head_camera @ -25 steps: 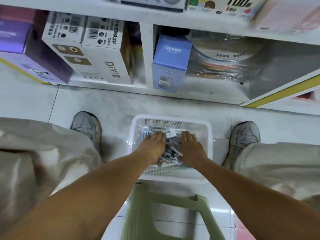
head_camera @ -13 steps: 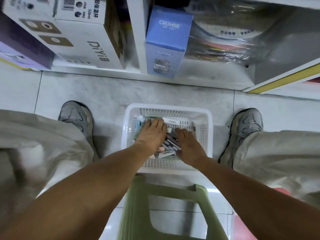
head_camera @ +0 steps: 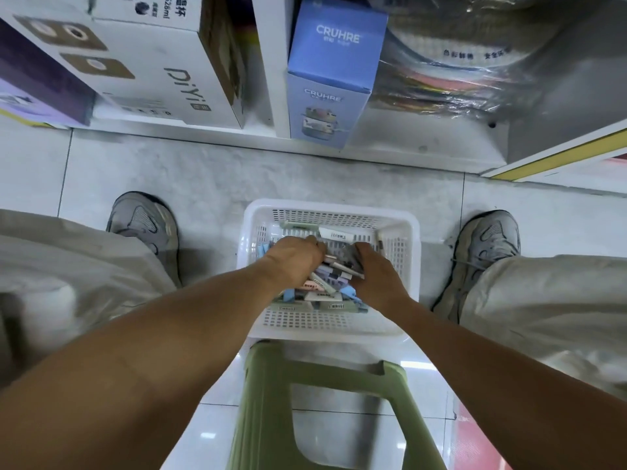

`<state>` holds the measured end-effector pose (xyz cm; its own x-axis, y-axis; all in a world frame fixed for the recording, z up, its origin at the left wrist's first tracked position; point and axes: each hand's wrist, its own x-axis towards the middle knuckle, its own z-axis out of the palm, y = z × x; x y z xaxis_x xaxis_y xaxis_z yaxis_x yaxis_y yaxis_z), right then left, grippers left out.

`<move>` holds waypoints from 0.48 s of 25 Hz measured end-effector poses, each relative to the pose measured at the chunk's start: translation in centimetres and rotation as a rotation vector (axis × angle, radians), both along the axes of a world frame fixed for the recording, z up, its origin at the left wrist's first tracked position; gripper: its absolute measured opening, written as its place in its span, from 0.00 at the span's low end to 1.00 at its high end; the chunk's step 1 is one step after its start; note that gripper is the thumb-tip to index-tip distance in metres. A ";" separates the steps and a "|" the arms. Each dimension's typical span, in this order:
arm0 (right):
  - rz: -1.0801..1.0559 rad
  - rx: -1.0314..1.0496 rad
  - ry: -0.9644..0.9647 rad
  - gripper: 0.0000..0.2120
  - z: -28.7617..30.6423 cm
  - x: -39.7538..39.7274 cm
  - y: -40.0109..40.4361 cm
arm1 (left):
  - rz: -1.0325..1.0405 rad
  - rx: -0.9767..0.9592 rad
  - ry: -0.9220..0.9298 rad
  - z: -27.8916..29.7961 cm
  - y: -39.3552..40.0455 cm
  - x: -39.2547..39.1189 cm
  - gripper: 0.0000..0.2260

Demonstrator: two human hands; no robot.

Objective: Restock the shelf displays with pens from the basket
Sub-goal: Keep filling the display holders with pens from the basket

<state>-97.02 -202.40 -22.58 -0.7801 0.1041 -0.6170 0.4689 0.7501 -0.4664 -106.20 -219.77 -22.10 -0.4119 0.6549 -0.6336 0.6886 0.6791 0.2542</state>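
A white perforated plastic basket [head_camera: 403, 262] sits on the floor between my feet. Inside it lies a heap of pens [head_camera: 330, 283] in pastel sleeves, several with barcode labels. My left hand [head_camera: 297, 261] reaches down into the left side of the heap, fingers curled around pens. My right hand [head_camera: 373, 273] is in the right side of the heap, fingers curled into the pens from the other side. The fingertips of both hands are hidden among the pens.
A green plastic stool [head_camera: 325, 401] stands right in front of the basket, under my arms. The bottom shelf [head_camera: 407, 140] holds a blue CRUHRE box [head_camera: 330, 72], white DiYi boxes [head_camera: 142, 59] and plastic-wrapped goods [head_camera: 451, 69]. My grey shoes [head_camera: 146, 225] flank the basket.
Both hands went from lying flat on the pens to curling in and gathering them toward the middle. The view has tilted down and closer to the basket.
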 end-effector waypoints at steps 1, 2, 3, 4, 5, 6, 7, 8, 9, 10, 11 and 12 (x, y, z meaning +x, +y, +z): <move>-0.036 -0.002 0.000 0.16 0.2 -0.1 0.0 | 0.008 -0.003 -0.014 0.0 0.0 -0.3 0.13; -0.073 -0.006 0.001 0.15 0.4 -0.2 0.1 | 0.006 -0.001 -0.018 0.1 0.1 -0.6 0.10; -0.121 -0.018 0.001 0.14 0.6 -0.4 0.2 | 0.000 0.006 -0.021 0.3 0.2 -0.9 0.09; -0.179 -0.037 0.003 0.13 0.9 -0.6 0.3 | -0.005 0.009 -0.030 0.4 0.3 -1.1 0.09; -0.233 -0.051 0.003 0.14 1.0 -0.8 0.5 | -0.008 0.010 -0.039 0.6 0.3 -1.3 0.10; -0.266 -0.059 -0.002 0.15 1.1 -1.0 0.6 | -0.013 0.005 -0.042 0.8 0.1 -1.5 0.10; -0.271 -0.066 -0.015 0.18 1.1 -1.2 0.7 | -0.019 -0.001 -0.042 1.0 0.0 -1.6 0.10; -0.248 -0.072 -0.032 0.22 1.2 -1.3 0.8 | -0.023 -0.011 -0.046 1.2 -0.2 -1.7 0.09; -0.207 -0.071 -0.037 0.27 1.4 -1.4 0.9 | -0.018 -0.018 -0.056 1.4 -0.4 -1.8 0.09; -0.151 -0.045 -0.006 0.33 1.5 -1.3 1.0 | 0.000 -0.023 -0.074 1.6 -0.6 -1.9 0.10; -0.078 0.010 0.058 0.37 1.7 -1.2 1.0 | 0.029 -0.026 -0.097 1.7 -0.8 -1.9 0.11; 0.023 0.077 0.133 0.38 1.8 -1.0 1.1 | 0.058 -0.030 -0.117 1.9 -1.0 -2.0 0.12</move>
